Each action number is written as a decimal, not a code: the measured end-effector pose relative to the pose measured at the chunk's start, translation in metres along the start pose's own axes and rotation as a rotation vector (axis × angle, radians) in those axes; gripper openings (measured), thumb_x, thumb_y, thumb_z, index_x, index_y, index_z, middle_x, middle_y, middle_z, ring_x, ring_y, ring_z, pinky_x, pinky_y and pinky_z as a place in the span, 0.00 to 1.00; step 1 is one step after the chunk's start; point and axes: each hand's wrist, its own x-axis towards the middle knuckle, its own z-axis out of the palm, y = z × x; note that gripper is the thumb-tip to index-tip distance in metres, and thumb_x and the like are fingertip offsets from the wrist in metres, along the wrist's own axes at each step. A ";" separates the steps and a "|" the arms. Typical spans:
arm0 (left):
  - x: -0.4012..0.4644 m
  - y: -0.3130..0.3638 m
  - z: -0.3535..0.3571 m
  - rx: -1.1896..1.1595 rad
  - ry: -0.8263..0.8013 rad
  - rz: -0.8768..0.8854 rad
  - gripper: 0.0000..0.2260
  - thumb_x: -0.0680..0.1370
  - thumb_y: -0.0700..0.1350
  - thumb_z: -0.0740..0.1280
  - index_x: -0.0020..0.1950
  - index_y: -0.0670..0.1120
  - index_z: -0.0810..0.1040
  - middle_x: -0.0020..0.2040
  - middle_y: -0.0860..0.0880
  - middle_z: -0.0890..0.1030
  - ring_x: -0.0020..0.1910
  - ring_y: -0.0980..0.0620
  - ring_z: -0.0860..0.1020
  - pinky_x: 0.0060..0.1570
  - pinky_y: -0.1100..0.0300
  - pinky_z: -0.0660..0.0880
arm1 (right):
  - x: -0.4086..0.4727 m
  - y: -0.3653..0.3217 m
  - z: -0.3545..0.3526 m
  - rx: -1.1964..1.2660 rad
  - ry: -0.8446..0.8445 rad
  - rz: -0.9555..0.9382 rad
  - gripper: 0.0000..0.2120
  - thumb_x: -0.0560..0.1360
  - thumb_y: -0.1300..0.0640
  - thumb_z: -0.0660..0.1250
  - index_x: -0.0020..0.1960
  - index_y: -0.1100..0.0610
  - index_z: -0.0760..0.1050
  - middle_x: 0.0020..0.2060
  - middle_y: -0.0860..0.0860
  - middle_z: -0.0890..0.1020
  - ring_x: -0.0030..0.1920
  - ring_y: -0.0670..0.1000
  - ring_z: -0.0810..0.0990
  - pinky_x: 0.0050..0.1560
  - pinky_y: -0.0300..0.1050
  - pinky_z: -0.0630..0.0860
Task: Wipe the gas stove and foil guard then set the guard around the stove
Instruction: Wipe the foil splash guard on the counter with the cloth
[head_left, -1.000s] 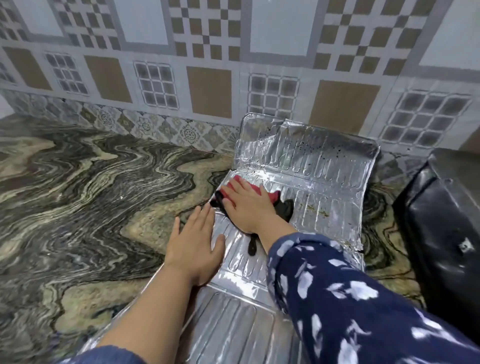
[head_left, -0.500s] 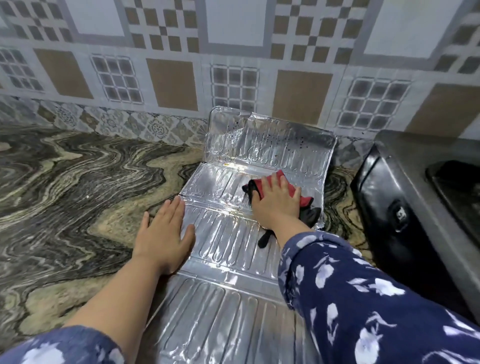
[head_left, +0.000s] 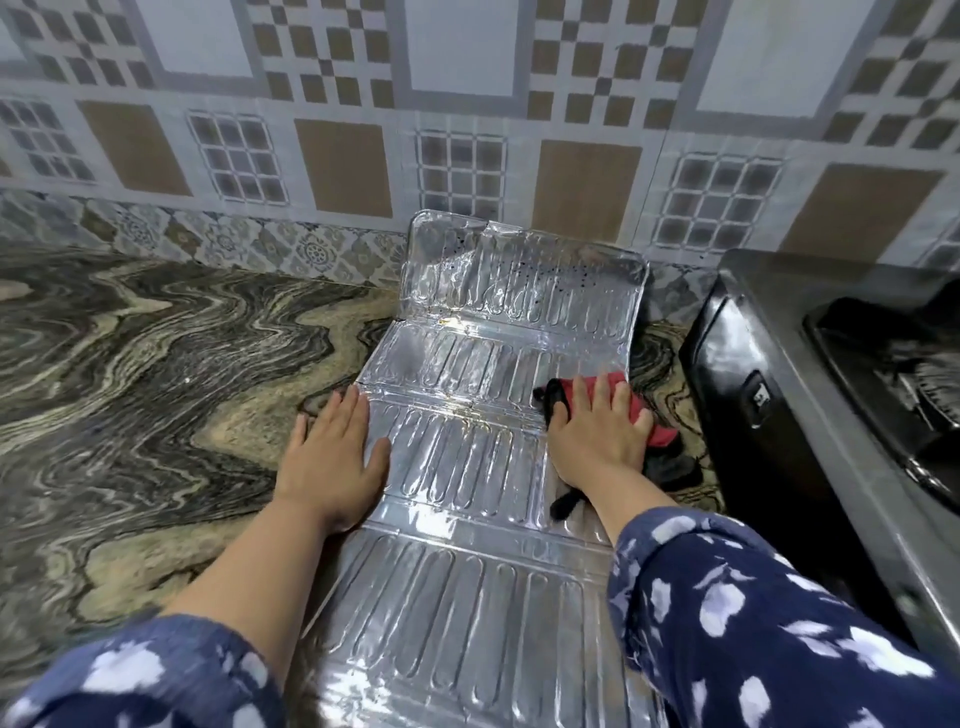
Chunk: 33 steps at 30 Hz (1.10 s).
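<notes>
A silver ribbed foil guard (head_left: 467, 467) lies unfolded flat on the marble counter, its far panel leaning up against the tiled wall and speckled with dark spots. My left hand (head_left: 332, 457) lies flat, fingers spread, across the guard's left edge and the counter. My right hand (head_left: 597, 431) presses a red and black cloth (head_left: 657, 441) onto the guard's right edge. The black gas stove (head_left: 810, 415) stands just right of the guard, one burner grate partly visible.
The dark swirled marble counter (head_left: 156, 389) stretches to the left. A patterned tiled wall (head_left: 467, 130) runs along the back. Blue flowered sleeves cover both forearms near the bottom of the view.
My right hand has slid the cloth rightward across the guard, from its left-middle to its right edge. My left hand stays on the left edge. The view has shifted right, revealing more stove.
</notes>
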 end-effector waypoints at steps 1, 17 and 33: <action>-0.003 0.001 0.000 0.003 -0.001 -0.004 0.35 0.73 0.60 0.38 0.78 0.46 0.45 0.79 0.51 0.43 0.78 0.54 0.42 0.75 0.49 0.42 | -0.007 0.000 0.000 -0.020 0.014 -0.017 0.27 0.81 0.44 0.41 0.78 0.50 0.46 0.79 0.52 0.49 0.77 0.56 0.47 0.72 0.60 0.49; -0.008 0.002 0.003 0.011 -0.005 -0.040 0.30 0.79 0.59 0.42 0.78 0.46 0.45 0.79 0.52 0.43 0.78 0.54 0.43 0.75 0.49 0.42 | -0.032 -0.107 0.011 0.079 -0.075 -0.609 0.29 0.80 0.39 0.43 0.78 0.49 0.45 0.79 0.48 0.44 0.78 0.50 0.40 0.73 0.63 0.33; -0.009 0.002 -0.006 -0.031 -0.078 -0.035 0.29 0.81 0.58 0.45 0.78 0.46 0.43 0.79 0.51 0.42 0.78 0.53 0.42 0.75 0.47 0.40 | -0.062 0.026 0.003 0.057 -0.042 -0.192 0.26 0.82 0.45 0.43 0.78 0.45 0.42 0.78 0.46 0.42 0.78 0.48 0.40 0.74 0.58 0.42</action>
